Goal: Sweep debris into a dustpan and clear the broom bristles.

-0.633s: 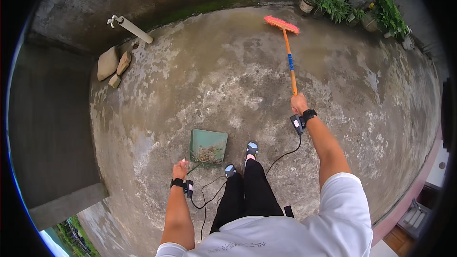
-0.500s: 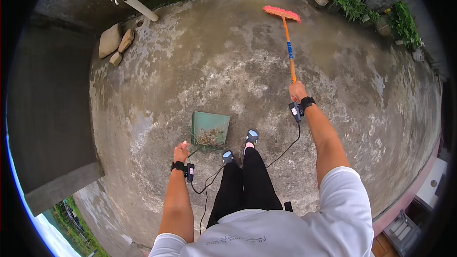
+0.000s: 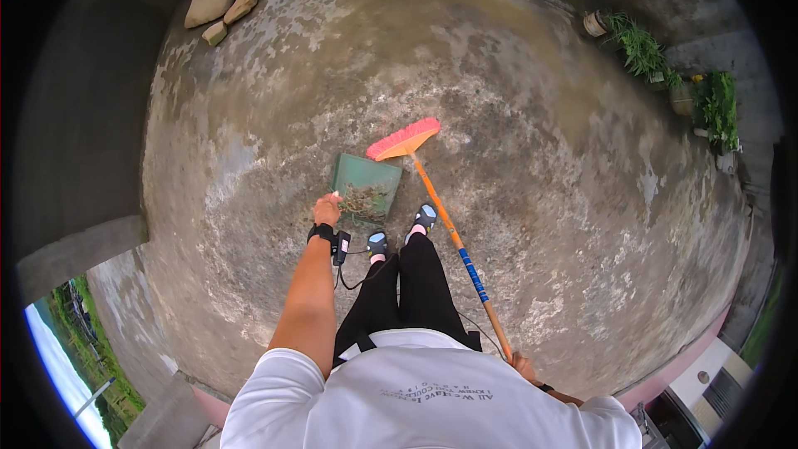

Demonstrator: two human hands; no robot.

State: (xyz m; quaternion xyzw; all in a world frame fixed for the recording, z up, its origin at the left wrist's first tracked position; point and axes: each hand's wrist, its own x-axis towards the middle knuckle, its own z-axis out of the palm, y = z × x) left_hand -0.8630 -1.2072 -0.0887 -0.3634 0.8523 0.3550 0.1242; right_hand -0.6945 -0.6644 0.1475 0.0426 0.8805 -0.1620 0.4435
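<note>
While the right hand (image 3: pixel 523 366), well right of the dustpan (image 3: pixel 362 171), clamps the broom (image 3: pixel 455 239), whose pink head (image 3: pixel 404 140) lies at the dustpan's far edge, the left hand (image 3: pixel 327 210) sits by its left side, grip impossible to tell.

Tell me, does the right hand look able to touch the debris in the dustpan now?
Probably not: the right hand is around the broom handle, far back from the debris, which lies in the dustpan.
</note>
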